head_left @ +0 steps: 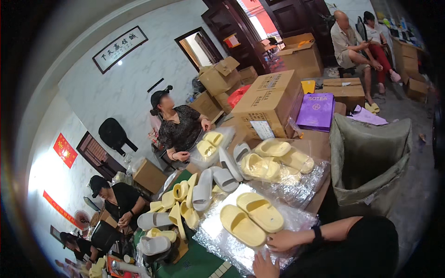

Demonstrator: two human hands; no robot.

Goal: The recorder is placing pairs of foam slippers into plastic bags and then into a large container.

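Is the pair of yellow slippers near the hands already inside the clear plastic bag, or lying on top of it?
On top. The yellow slippers lie side by side, uncovered, on the flat clear plastic bag; the right hand touches one.

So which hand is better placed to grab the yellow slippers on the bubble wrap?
Probably right: the right hand rests beside the yellow slippers; the left hand sits lower on the bubble wrap, farther away.

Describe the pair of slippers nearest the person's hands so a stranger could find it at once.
Start at the long table heaped with slippers and follow it to its near end. There a pair of yellow slippers lies on a clear plastic bag, the right hand touching its edge. Unlike the piled yellow and grey slippers behind, these two lie flat, side by side.
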